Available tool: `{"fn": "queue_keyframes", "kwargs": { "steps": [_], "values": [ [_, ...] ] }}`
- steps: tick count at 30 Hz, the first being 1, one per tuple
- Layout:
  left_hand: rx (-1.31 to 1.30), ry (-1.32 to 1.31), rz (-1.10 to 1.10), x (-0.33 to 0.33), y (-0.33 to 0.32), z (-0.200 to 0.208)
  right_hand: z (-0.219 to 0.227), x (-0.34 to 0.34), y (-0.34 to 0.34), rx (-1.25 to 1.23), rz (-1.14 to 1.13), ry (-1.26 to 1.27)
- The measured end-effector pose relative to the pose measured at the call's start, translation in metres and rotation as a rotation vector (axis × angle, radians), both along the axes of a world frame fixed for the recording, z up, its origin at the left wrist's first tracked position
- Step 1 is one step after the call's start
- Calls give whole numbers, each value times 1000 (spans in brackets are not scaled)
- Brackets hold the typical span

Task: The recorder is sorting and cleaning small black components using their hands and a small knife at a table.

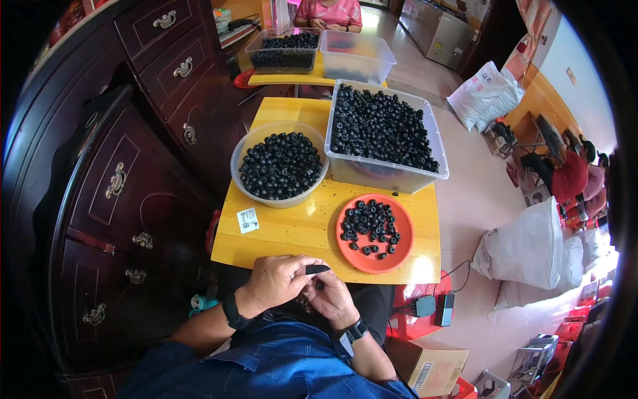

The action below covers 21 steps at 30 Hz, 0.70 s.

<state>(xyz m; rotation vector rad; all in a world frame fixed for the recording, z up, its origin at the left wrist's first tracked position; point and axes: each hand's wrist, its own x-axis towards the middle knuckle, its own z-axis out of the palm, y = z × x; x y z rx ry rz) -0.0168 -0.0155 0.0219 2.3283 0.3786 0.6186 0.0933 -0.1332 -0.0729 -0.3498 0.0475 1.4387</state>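
Note:
Both my hands meet over my lap, just off the near edge of the yellow table (259, 229). My left hand (274, 282) is closed, and a short, dark, slightly curved strip (318, 269) sticks out at its fingertips. My right hand (334, 302) is curled beneath, its fingers pinched round a small black ring-shaped part (319, 286). Fingers partly hide both items. Closest on the table is an orange-red plate (377, 267) with loose black ring parts (372, 223). Behind it, a round clear tub (240, 183) and a rectangular clear bin (372, 171) hold heaps of such parts.
A white label card (248, 221) lies on the table's left. Dark wooden cabinets (100, 219) flank my left side. A red stool (415, 319) with a small device and cables stands at right, near a cardboard box (425, 366). White sacks (522, 246) and another person (329, 13) are farther off.

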Motion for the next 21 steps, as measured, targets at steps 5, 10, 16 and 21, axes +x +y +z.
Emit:
{"fn": "queue_keyframes", "kwargs": {
  "steps": [5,10,16,21],
  "values": [
    [126,-148,46,4,-2,-7,-5,-2,3,90,-9,-75],
    [176,-118,32,2,-1,-9,12,-2,5,-28,-96,-22],
    [-43,138,67,-1,13,0,9,3,4,-44,-133,-60],
    [-19,180,4,3,19,-2,12,4,4,-21,-93,-83]
  ]
}}
